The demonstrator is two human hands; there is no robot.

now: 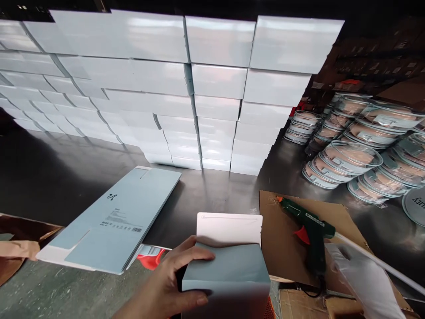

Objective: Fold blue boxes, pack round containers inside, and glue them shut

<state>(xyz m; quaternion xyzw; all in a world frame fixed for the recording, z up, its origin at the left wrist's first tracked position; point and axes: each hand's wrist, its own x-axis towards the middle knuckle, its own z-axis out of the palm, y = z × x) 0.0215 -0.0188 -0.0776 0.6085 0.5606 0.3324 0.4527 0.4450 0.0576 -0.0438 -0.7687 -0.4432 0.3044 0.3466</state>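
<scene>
My left hand (175,274) grips the left edge of a light-blue folded carton (229,266), thumb on the near face and fingers on the top. The carton's white end flap (229,228) stands up at the far side. At the right, a white-covered shape that looks like my right hand in a glove (361,274) is beside the handle of a dark green glue gun (308,226); its fingers are blurred. The gun has a red trigger and a white glue stick (378,257) in its back, and lies on a cardboard sheet (275,239).
Flat light-blue printed cartons (122,212) lie stacked at the left, overhanging the edge of the dark table (212,190). Behind them rises a wall of pale boxes (159,75). Round clear-lidded packages (345,159) are piled at the right. Brown paper (20,252) shows at the lower left.
</scene>
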